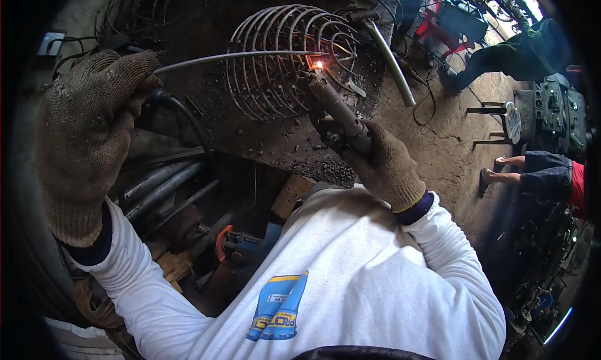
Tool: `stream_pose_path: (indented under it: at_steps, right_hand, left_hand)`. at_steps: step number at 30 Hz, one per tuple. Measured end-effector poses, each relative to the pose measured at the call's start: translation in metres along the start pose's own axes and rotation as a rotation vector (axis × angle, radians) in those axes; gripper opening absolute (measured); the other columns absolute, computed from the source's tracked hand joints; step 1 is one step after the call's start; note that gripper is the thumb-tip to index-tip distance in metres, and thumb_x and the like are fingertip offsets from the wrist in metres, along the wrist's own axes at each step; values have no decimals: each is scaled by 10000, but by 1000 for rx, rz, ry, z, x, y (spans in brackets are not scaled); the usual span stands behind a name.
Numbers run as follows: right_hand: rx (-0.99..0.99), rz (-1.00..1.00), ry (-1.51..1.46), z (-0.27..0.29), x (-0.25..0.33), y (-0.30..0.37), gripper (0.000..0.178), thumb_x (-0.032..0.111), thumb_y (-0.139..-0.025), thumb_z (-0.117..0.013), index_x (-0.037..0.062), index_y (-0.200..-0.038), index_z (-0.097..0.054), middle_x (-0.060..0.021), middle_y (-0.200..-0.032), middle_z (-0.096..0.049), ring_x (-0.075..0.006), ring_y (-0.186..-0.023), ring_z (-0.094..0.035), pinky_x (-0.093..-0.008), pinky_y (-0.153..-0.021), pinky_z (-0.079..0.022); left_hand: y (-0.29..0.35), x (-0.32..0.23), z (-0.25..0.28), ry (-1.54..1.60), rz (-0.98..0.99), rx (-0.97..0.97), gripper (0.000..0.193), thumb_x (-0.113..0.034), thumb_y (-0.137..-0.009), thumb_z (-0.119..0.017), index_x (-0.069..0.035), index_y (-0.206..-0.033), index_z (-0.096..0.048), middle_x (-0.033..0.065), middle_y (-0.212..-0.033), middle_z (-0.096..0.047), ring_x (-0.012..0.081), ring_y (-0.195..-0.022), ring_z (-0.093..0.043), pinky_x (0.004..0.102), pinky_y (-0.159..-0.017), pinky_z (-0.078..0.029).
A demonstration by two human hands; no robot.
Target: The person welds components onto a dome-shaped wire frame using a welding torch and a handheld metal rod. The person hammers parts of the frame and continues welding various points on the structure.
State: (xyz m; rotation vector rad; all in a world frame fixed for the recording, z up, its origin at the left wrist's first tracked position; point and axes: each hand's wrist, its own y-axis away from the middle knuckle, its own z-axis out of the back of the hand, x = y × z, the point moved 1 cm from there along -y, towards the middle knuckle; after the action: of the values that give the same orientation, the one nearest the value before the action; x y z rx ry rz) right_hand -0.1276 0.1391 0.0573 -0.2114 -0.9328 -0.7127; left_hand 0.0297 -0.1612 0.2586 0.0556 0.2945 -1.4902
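My left hand, in a brown knit glove, is closed around one end of a thin grey metal rod. The rod reaches right, across a cage of curved metal bars. My gloved right hand grips a dark metal pipe whose far end is close to a bright orange glow at the cage's right side. Several bars beside the glow look red-hot. Just what touches at the glow is hidden by the glare. The cage lies on a dark, grimy worktable.
A hammer with a pipe handle lies right of the cage. Metal pipes and a black cable are below left. On the right are a stool, a red and black machine, another person's legs and a person in dark clothes.
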Motion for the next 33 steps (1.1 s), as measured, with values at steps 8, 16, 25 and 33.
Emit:
stream_pose_path:
  at_steps: [8,16,25,33]
  right_hand:
    - [50,-25,-21,4,7,-3,507,317,-852,-754,44,-1237,-569,-191,-924,-708,-362,-861,-706,-448,-745,-544]
    - [24,-35,30,1,4,-2,492,329,-861,-746,43,-1225,-579,-191,-920,-705,-361,-854,-705,-445,-731,-544]
    - [18,132,161,-4,9,-11,413,338,-905,-710,83,-1204,-581,-160,-926,-693,-366,-824,-689,-444,-707,-546]
    - [47,220,85,-6,-12,-4,392,231,-939,-669,44,-1269,-572,-145,-1039,-693,-246,-900,-679,-374,-783,-545]
  left_hand:
    - [-1,2,5,-25,29,62,731,288,-639,-466,-6,-1288,-629,112,-922,-609,166,-837,-660,287,-856,-573]
    - [1,0,1,-30,32,33,719,293,-660,-452,-3,-1291,-626,129,-959,-619,200,-917,-687,299,-866,-576]
    - [-5,-1,3,-422,-214,-86,264,-14,-803,-758,-34,-1061,-708,138,-984,-702,255,-798,-697,336,-677,-555]
    - [-5,-11,1,-611,-127,-84,283,-68,-794,-774,-89,-1070,-716,77,-963,-717,242,-819,-679,355,-722,-543]
